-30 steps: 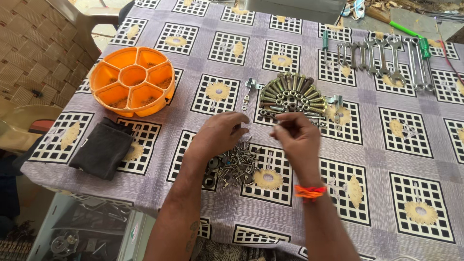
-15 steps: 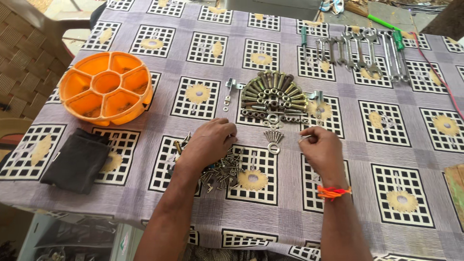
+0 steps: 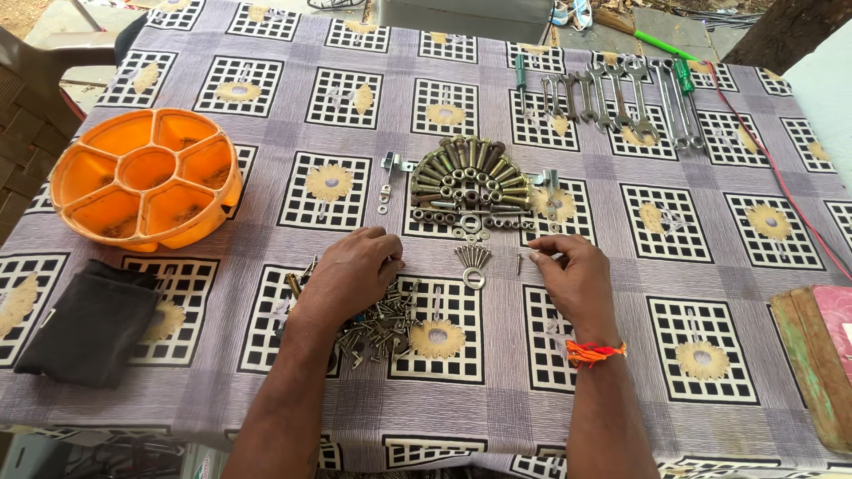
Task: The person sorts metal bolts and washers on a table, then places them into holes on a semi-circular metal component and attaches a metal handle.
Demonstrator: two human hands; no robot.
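My left hand (image 3: 351, 277) rests palm down on a loose pile of small screws and bolts (image 3: 383, 324) on the patterned tablecloth (image 3: 266, 390), fingers curled over it. My right hand (image 3: 574, 277), with an orange thread at the wrist, lies on the cloth to the right, its fingertips beside a single small screw (image 3: 520, 262). Between the hands sits a small fan of screws with a washer (image 3: 473, 263). Beyond that, large bolts and nuts are arranged in a neat arc (image 3: 468, 174). I cannot tell whether either hand pinches anything.
An orange divided tray (image 3: 145, 177) stands at the left, a black pouch (image 3: 89, 321) below it. A row of spanners and screwdrivers (image 3: 612, 93) lies at the far right. A reddish book-like object (image 3: 821, 355) sits at the right edge. A small bracket (image 3: 388, 165) lies left of the arc.
My right hand has come down from near the bolt arc to the cloth beside the fan of screws. My left hand has stayed on the screw pile.
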